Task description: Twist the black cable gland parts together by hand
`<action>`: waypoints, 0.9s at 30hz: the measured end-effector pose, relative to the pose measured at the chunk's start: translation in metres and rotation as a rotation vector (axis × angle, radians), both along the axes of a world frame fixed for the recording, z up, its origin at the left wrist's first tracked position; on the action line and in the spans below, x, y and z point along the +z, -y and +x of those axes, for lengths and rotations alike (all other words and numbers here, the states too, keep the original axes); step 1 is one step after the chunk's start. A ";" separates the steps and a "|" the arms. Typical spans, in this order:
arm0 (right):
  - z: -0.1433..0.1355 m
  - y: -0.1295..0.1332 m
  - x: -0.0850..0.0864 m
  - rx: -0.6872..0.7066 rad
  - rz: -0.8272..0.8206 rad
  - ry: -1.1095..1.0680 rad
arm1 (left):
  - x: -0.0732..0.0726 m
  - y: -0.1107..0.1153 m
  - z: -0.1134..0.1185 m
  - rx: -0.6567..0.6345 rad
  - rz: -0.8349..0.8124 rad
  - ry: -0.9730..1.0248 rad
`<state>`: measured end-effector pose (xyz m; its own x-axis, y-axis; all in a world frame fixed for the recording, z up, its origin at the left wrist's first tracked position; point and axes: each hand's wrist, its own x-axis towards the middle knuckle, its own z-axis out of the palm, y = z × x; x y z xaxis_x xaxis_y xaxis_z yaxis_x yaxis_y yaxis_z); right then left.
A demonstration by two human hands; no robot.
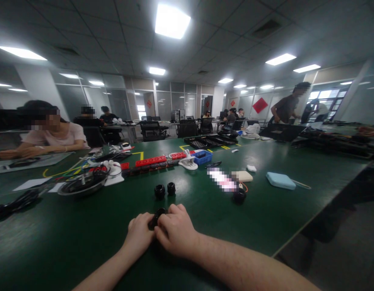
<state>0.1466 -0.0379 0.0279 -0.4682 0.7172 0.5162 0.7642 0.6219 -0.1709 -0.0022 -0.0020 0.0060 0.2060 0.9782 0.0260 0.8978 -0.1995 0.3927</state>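
My left hand (141, 231) and my right hand (177, 228) meet near the front middle of the green table (93, 230). Between them they grip a black plastic cable gland (158, 216), its upper part showing above the fingers and the rest hidden. The fingers of both hands are closed around it. Just beyond my hands stand two similar black glands, a larger one (159, 191) on the left and a smaller one (171, 188) beside it. One more black round piece (239, 195) lies to the right, by the lit phone (221, 179).
A metal bowl (80, 189) with dark contents sits left. Red power strips (150, 161), a white stand (188, 161) and a blue basket (203, 157) line the middle. A light-blue case (280, 180) lies right. A person (50, 133) sits at the left edge; others are farther back.
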 end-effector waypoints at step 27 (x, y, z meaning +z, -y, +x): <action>0.003 -0.006 0.002 -0.156 -0.151 -0.104 | 0.006 0.004 0.002 0.001 -0.025 0.038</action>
